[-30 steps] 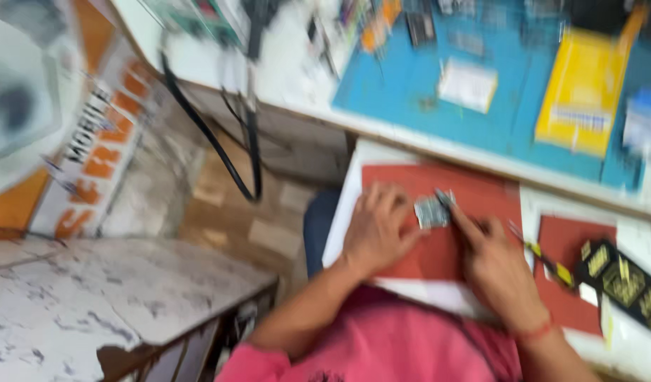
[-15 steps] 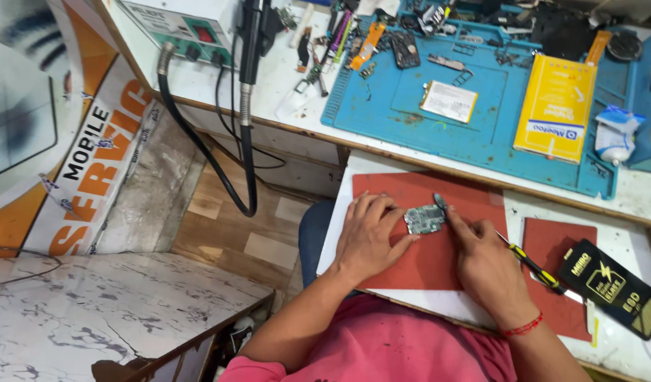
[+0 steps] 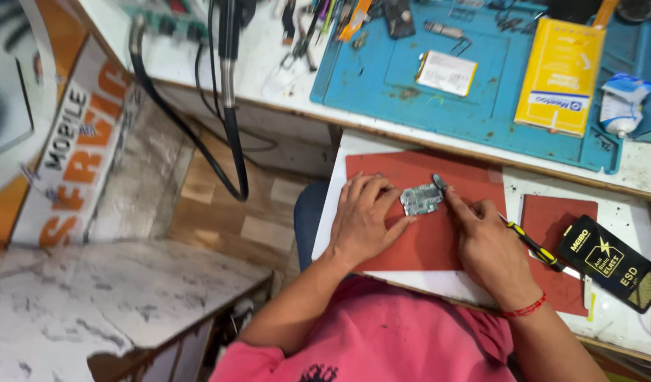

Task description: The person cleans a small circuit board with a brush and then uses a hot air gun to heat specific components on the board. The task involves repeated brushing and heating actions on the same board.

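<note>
A small grey-green circuit board (image 3: 420, 199) lies on a red mat (image 3: 424, 240) on the white worktop. My left hand (image 3: 364, 218) rests flat on the mat, its fingers pinning the board's left edge. My right hand (image 3: 484, 244) grips a thin metal tool (image 3: 439, 183) whose tip touches the board's right end. A red thread circles the right wrist.
A black-and-yellow screwdriver (image 3: 534, 246) and a black flat packet (image 3: 608, 262) lie right of my hand, on a second red mat (image 3: 551, 219). Behind, a blue work mat (image 3: 382, 78) carries a yellow box (image 3: 560, 65), a white battery (image 3: 446, 71) and small tools. Black cables (image 3: 226, 113) hang at the left.
The view has steadied and tilted slightly. Both hands stay on the board; the right hand's tool has settled against the board's right end.
</note>
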